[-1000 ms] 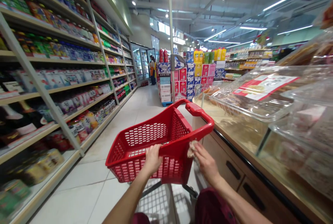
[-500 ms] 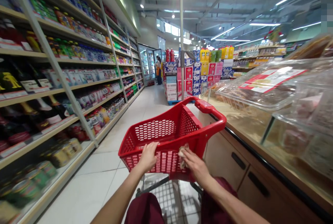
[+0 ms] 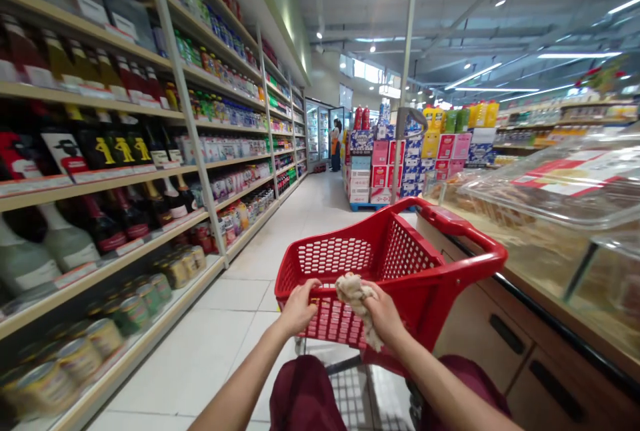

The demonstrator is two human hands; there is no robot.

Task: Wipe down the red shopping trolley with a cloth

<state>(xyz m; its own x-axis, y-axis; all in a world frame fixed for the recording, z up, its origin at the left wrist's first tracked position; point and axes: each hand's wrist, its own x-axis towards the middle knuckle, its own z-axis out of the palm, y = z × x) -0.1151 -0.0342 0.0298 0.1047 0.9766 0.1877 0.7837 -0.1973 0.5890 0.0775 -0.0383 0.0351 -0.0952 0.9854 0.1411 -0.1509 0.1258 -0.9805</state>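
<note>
Cloth (image 3: 353,287) looks light and limp, nothing to break, probably best bunched up the way the right hand (image 3: 383,314) grips it at the near rim of the red cart (image 3: 420,294) on the tiled floor (image 3: 200,351). Cart seems stiff, maybe slick, likely rolls easily, so hold the rim. Left hand (image 3: 299,307) has fingers hooked over it, both forearms reaching forward, hands angled inward
</note>
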